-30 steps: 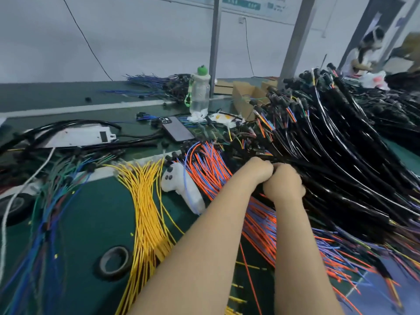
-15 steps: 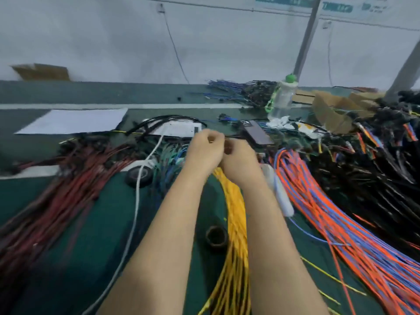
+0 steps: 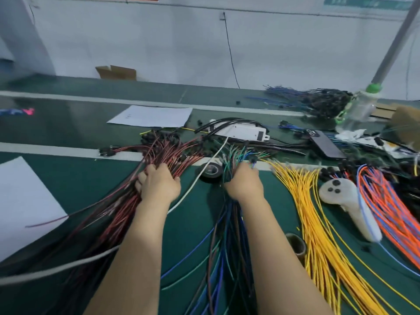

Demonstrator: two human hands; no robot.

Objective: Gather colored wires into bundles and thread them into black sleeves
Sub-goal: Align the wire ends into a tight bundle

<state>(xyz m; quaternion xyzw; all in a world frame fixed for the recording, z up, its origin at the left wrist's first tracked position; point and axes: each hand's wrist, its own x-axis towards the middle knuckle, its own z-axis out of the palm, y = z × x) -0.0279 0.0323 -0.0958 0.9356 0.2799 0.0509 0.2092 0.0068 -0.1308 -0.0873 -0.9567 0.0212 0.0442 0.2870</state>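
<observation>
My left hand [image 3: 159, 185] lies on a fan of red and black wires [image 3: 172, 155], its fingers curled into the strands. My right hand [image 3: 244, 185] grips a bundle of blue and green wires [image 3: 234, 155] that runs down between my forearms. A spread of yellow wires [image 3: 318, 223] lies to the right of my right arm. Orange and blue wires [image 3: 391, 208] lie at the far right. Black connector ends [image 3: 159, 139] cap the red wires near the white strip.
A roll of black tape [image 3: 212, 172] sits between my hands, crossed by a white cable [image 3: 200, 178]. A white controller [image 3: 350, 210] lies among the wires at right. White paper sheets [image 3: 25, 201] lie at left, and a power strip [image 3: 241, 131], phone [image 3: 325, 144] and bottle [image 3: 361, 105] lie beyond.
My view swung left from the black cable pile. My hands, held together in front of me, have parted: the left went to the red wires, the right to the blue and green wires.
</observation>
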